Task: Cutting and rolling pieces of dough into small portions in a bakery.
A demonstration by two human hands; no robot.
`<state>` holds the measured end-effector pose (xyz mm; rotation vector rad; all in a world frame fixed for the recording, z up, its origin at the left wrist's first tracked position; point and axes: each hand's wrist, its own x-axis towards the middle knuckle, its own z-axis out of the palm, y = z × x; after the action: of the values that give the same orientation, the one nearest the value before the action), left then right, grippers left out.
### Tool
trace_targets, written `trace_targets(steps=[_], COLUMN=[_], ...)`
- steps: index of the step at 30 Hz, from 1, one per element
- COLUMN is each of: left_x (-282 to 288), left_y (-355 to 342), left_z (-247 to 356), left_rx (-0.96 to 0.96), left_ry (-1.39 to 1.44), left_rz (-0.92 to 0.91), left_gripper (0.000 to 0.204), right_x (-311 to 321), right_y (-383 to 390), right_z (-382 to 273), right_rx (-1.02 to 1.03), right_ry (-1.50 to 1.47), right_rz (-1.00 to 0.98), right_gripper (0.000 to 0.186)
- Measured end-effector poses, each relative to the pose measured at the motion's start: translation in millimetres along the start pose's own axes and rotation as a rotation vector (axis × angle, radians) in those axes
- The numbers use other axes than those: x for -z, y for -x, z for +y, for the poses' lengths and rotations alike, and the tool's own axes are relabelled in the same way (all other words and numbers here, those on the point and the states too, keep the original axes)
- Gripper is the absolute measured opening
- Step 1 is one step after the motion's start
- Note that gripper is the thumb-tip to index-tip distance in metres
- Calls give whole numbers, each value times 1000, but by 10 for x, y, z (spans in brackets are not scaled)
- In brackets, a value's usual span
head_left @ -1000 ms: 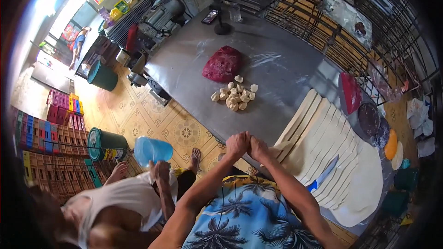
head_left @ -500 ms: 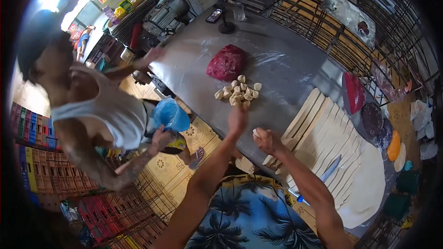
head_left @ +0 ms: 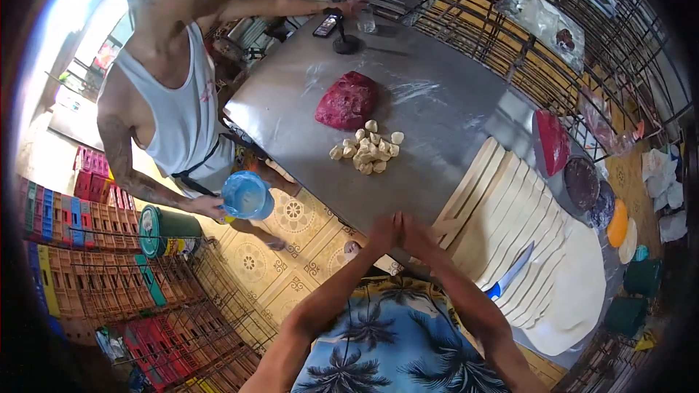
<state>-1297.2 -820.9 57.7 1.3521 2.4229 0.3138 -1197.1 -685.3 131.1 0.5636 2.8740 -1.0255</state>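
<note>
My left hand and my right hand meet at the table's near edge, fingers closed and pressed together. The right is closed on a piece of pale dough, mostly hidden by the fingers; what the left grips is hidden. Just right of them lie cut dough strips, beside a large pale dough sheet scored into more strips. A knife with a blue handle rests on the sheet. Beyond my hands sits a pile of small dough pieces, with a purplish-red dough lump behind it.
At the left a co-worker holds a blue bucket and reaches toward a clear glass. Nearby on the metal table are a phone and a black stand. Metal racks border the far side.
My left hand has drawn back from the dough pile to meet my right hand. The co-worker has turned and stretched an arm across the table's far end to the glass.
</note>
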Motion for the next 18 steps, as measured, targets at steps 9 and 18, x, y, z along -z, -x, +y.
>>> trace_targets(steps=[9, 18], left_x=[685, 837], left_y=[-263, -372], left_z=[260, -32], left_rx=[372, -60], left_ry=[283, 442], left_rz=[-32, 756], left_gripper=[29, 20], right_x=[141, 90], right_y=[-3, -357], right_z=[-18, -73], right_rx=[18, -87], right_ry=[-65, -328], right_rz=[-195, 283], right_gripper=[30, 30])
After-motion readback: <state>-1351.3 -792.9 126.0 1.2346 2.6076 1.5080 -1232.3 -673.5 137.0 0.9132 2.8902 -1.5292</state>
